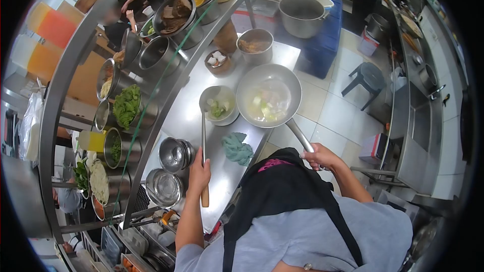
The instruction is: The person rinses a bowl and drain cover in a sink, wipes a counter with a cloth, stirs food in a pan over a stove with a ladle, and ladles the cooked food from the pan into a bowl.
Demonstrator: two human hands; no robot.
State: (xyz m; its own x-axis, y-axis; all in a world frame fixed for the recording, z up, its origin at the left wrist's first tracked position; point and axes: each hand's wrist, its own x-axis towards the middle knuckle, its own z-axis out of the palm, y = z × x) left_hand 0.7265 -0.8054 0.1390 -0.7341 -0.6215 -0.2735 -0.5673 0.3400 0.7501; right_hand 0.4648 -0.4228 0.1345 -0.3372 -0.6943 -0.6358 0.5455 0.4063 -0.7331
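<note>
My right hand point(322, 156) is closed around the metal handle of a frying pan point(290, 78). Pale chunks and some greenish pieces lie in liquid in the pan, which is held at the table's edge. In my left hand point(199, 174) is a long-handled metal utensil point(203, 133) with a wooden end. Its far end reaches a small pot point(230, 117) containing green vegetable pieces, and its head cannot be made out. A crumpled green cloth point(237, 149) lies on the table between my hands.
Stacked metal bowls point(173, 155) sit left of my left hand. Behind the pan stands a pot with brown food point(255, 45). A shelf point(166, 88) on the left carries containers of greens and other food. A large pot point(302, 16) rests on a blue bin; a stool point(365, 83) stands right.
</note>
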